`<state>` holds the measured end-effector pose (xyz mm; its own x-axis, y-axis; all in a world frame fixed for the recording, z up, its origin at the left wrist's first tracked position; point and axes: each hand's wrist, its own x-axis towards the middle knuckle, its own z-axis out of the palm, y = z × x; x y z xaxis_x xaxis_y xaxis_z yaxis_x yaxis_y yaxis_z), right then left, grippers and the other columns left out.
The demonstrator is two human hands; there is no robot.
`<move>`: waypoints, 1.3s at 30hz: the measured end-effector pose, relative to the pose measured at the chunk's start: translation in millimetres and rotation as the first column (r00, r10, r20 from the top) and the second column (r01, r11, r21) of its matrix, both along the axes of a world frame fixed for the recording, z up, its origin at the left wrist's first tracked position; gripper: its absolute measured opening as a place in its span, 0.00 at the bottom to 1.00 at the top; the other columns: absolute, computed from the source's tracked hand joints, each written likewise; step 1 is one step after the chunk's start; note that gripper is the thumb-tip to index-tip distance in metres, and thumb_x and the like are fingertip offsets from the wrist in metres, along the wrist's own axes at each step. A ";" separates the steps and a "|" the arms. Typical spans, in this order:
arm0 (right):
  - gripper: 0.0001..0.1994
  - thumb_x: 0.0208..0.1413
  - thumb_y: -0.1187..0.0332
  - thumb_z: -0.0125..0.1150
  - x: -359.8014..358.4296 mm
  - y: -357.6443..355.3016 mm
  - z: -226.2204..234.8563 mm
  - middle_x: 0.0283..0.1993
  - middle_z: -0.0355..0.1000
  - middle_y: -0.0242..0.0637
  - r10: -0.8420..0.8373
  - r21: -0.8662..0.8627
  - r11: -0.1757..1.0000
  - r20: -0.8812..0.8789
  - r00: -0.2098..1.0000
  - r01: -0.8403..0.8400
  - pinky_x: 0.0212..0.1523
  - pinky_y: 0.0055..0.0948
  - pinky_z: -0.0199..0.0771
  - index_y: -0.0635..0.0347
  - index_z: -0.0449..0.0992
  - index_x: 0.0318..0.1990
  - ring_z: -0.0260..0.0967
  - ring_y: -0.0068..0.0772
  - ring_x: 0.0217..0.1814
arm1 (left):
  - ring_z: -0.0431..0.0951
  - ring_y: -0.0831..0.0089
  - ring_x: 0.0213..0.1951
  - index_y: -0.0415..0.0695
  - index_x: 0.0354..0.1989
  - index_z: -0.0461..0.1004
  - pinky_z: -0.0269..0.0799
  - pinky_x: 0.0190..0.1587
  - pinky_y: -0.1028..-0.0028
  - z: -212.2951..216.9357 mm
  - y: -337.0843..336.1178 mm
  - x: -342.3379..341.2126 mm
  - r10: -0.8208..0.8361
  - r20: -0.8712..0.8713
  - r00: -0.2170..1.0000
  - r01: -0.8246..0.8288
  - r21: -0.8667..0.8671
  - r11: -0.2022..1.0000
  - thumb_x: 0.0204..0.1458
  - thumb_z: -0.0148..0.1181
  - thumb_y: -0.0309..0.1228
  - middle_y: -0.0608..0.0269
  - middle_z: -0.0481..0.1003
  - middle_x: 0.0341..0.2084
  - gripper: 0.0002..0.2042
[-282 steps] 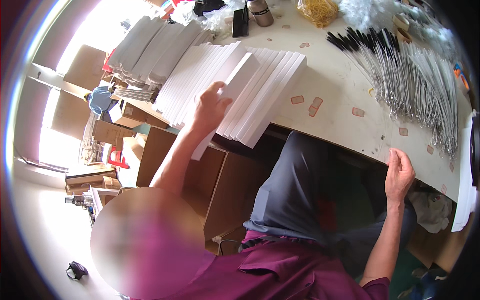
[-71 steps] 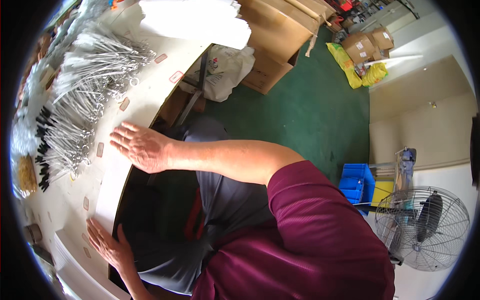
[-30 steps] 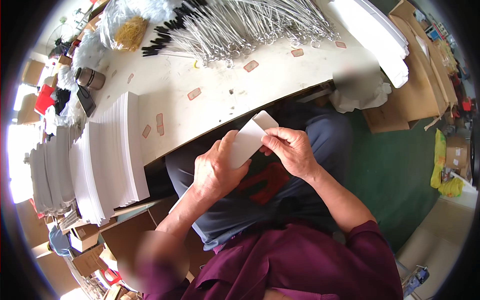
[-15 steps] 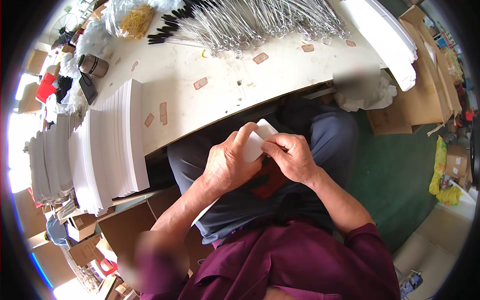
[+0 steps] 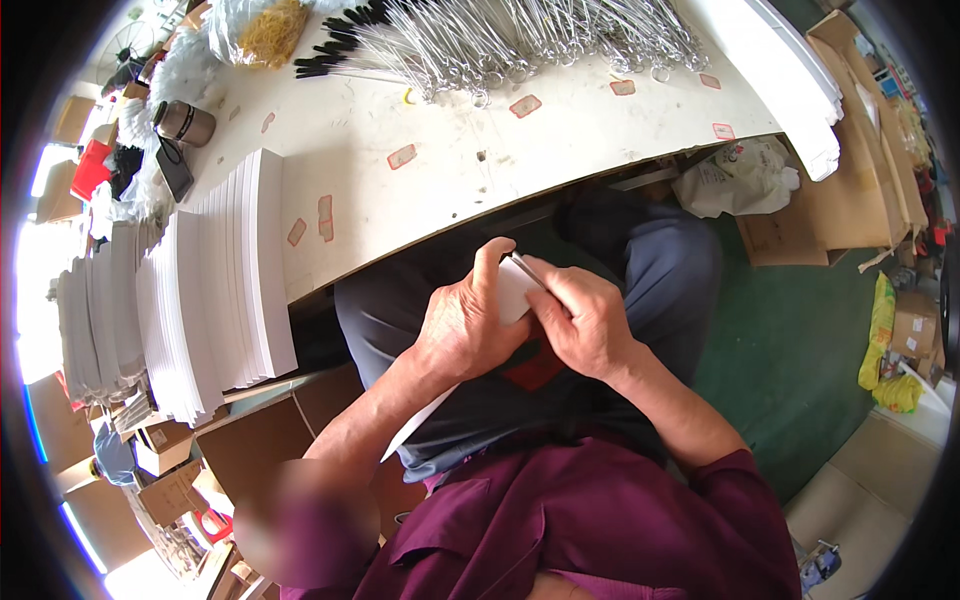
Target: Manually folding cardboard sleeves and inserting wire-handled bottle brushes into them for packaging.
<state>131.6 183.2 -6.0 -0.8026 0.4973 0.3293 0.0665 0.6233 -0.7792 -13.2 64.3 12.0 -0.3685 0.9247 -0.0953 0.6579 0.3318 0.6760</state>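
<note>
A long white paper box [image 5: 513, 292] is held over my lap, its end up between my hands. Its lower part shows again below my left forearm, slanting to the lower left. My left hand [image 5: 462, 325] is closed round the box from the left, with the index finger raised at its upper edge. From the right, my right hand [image 5: 583, 320] grips the box's end, thumb bent against the white face and fingers over the top edge. A thin dark line runs along that edge. The fingertips behind the box are hidden.
A pale table [image 5: 440, 190] lies ahead. Across its far side are many wire tools with ring ends [image 5: 540, 45], some black-tipped. Stacked white box blanks [image 5: 220, 290] stand left, more white boxes [image 5: 780, 90] far right. A steel bottle [image 5: 186, 124] and cardboard cartons [image 5: 860, 150] flank the table.
The flap that stood up at the box's end has folded down under my right hand. My right fingers have moved up over the end. My left hand stays round the box.
</note>
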 end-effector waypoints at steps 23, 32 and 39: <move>0.07 0.65 0.69 0.67 -9.0 4.1 -15.2 0.25 0.75 0.27 -0.087 -0.858 0.499 0.088 0.992 0.120 0.20 0.15 0.63 0.61 0.77 0.36 0.65 0.11 0.20 | 0.84 0.52 0.32 0.39 0.49 0.70 0.82 0.31 0.59 -11.7 -7.2 3.3 -0.012 -0.242 0.970 0.045 0.133 0.990 0.42 0.70 0.26 0.51 0.79 0.31 0.24; 0.09 0.67 0.68 0.65 -7.9 0.2 -18.9 0.26 0.76 0.29 -0.151 -0.767 0.629 0.041 0.988 0.128 0.24 0.17 0.68 0.64 0.78 0.35 0.68 0.13 0.23 | 0.85 0.53 0.38 0.38 0.52 0.74 0.84 0.39 0.60 -14.9 -10.1 1.2 -0.022 -0.220 0.975 0.056 0.151 0.987 0.40 0.75 0.32 0.49 0.82 0.37 0.28; 0.09 0.66 0.70 0.65 -9.1 -18.1 -27.8 0.34 0.82 0.38 -0.215 -0.645 0.761 -0.153 0.965 0.067 0.35 0.22 0.78 0.69 0.82 0.47 0.77 0.18 0.35 | 0.85 0.51 0.38 0.36 0.54 0.74 0.84 0.39 0.61 -10.2 -7.6 -1.4 0.012 -0.214 0.977 0.028 0.185 0.982 0.40 0.75 0.31 0.47 0.82 0.38 0.30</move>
<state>122.5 165.1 -33.7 -0.6566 0.7526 0.0488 -0.0928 -0.0164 -0.9956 -14.6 56.7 1.8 -0.3540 0.9218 0.1584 0.7958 0.2078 0.5688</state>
